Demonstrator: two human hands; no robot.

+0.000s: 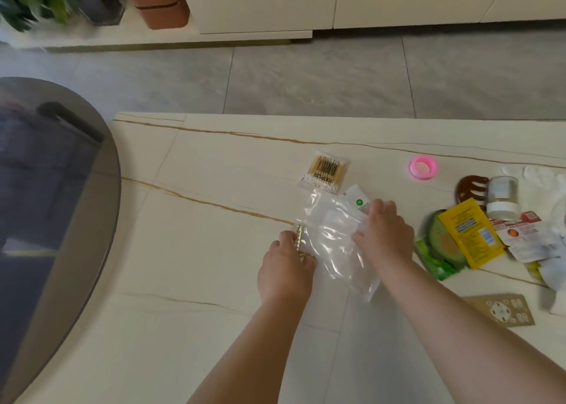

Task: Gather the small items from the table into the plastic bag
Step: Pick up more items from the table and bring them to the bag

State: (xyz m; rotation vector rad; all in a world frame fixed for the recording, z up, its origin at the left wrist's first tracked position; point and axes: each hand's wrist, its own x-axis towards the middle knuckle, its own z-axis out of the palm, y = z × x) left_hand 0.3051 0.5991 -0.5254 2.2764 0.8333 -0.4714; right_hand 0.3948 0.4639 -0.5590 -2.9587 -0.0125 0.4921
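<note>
A clear plastic bag (332, 241) lies on the white marble table (190, 250), with something white showing through it. My left hand (286, 269) grips a small gold clip-like item (298, 235) at the bag's left edge. My right hand (382, 235) pinches the bag's right side, over a white packet with a green dot (356, 198). A pack of cotton swabs (325, 171) lies just beyond the bag. To the right sit a pink round container (423, 166), a brown hair claw (470, 186), a white jar (502, 198), a yellow sachet (470, 235) and green packets (438, 250).
White sachets and tissue (533, 238) crowd the table's right edge, and a beige card (500, 310) lies near my right forearm. A dark round glass table (52, 189) borders the left. Grey floor tiles, white cabinets and potted plants lie beyond the far edge.
</note>
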